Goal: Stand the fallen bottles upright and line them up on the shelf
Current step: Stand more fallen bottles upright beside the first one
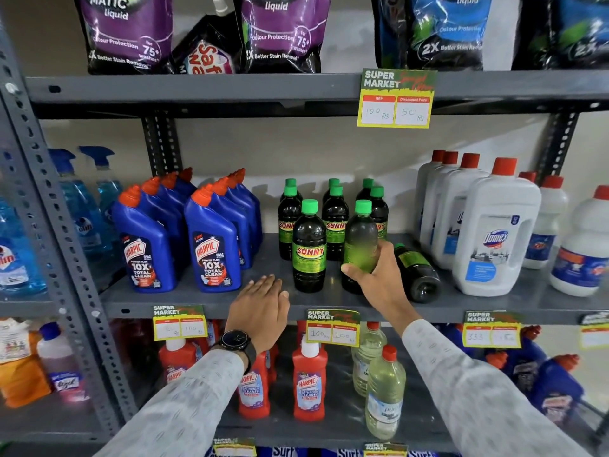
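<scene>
**Head view: one bottle in our hand, one still lying down**

We reach into the grey middle shelf (197, 300) with both arms. Our right hand (375, 275) has its fingers wrapped around a dark bottle with a green cap (361, 240). We hold it standing up, low on its body, at the near right of the group. It looks a bit blurry.

Just to the right of our hand, one more dark bottle (417, 272) lies on its side on the shelf. Its bottom points near to us and its green cap points far back.

Our left hand (260, 300) is flat and open with the fingers straight. It holds nothing and sits at the near edge of the shelf, left of the standing Sunny bottle (309, 249). A black watch (235, 341) is on that wrist.

More green-capped bottles (334, 219) stand behind in rows. Blue Harpic bottles (211, 245) stand to the left. White Domex bottles (494, 232) with red caps stand to the right, close to the lying bottle. Yellow price tags (333, 326) hang on the near edge of the shelf.
</scene>
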